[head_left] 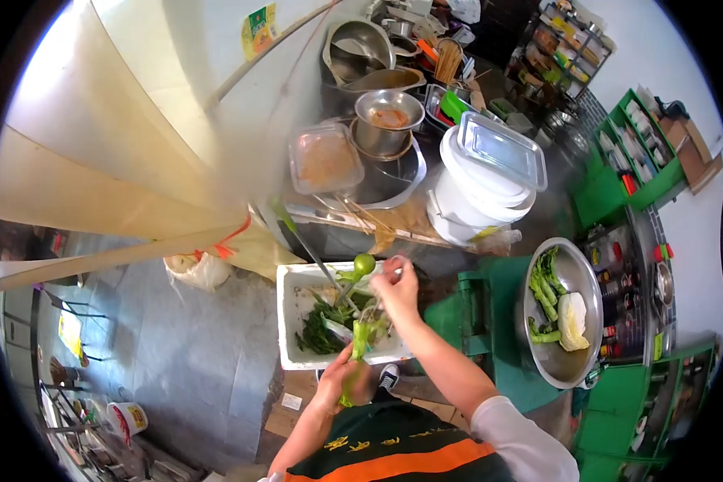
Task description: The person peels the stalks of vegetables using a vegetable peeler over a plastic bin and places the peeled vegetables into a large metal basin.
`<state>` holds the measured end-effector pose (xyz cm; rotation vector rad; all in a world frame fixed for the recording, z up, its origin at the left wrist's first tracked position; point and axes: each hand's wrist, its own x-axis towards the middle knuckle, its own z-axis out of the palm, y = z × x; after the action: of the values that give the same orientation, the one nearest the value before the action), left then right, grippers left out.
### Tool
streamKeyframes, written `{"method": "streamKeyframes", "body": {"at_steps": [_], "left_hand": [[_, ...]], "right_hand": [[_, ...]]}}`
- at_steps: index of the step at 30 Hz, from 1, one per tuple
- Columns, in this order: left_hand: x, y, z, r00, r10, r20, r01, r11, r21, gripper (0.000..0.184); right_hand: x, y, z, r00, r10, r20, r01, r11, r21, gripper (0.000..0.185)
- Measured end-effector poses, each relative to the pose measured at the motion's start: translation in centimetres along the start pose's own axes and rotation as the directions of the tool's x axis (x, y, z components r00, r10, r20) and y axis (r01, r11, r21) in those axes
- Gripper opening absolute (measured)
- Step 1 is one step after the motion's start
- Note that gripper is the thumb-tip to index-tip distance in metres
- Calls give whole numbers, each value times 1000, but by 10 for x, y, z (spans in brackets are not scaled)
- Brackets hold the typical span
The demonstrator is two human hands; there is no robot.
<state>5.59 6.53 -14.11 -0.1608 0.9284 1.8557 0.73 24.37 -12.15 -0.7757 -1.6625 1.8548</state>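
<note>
My left hand [336, 387] is closed round a green vegetable stalk [360, 341] above the near edge of a white foam box [290, 321]. Higher and to the right, my right hand [395, 283] has its fingers bent together over the box; what they hold, if anything, is too blurred to make out. Dark green leaves [323, 328] lie inside the box. A round green piece [365, 264] is at the box's far edge, beside my right hand. A long thin handle slants down into the box from the upper left.
On the right, a large metal bowl [545, 360] holds green stalks and a pale cauliflower-like piece [572, 321]. It rests on a green bin lid [506, 297]. Beyond the box, a counter carries a white bucket [458, 201], pots [387, 120] and a clear container [326, 158].
</note>
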Motion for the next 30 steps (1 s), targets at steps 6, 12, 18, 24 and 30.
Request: {"method": "streamKeyframes", "body": {"at_steps": [6, 12, 18, 24, 30], "left_hand": [[2, 8, 1, 998, -20, 52, 23, 999, -40, 18], [-1, 12, 4, 1000, -15, 14, 15, 1000, -9, 25], [-2, 13, -6, 997, 2, 79, -1, 1000, -22, 45], [0, 2, -4, 992, 18, 122, 5, 981, -193, 28], [-4, -4, -15, 979, -19, 202, 85, 942, -325, 27]], "right_hand": [[-40, 12, 13, 960, 3, 279, 6, 1000, -30, 28], [-32, 23, 15, 969, 19, 246, 13, 992, -128, 26], [8, 21, 11, 945, -301, -126, 263, 932, -250, 25], [-28, 21, 12, 995, -41, 94, 53, 991, -121, 26], [-12, 27, 11, 991, -128, -38, 119, 974, -194, 27]]}}
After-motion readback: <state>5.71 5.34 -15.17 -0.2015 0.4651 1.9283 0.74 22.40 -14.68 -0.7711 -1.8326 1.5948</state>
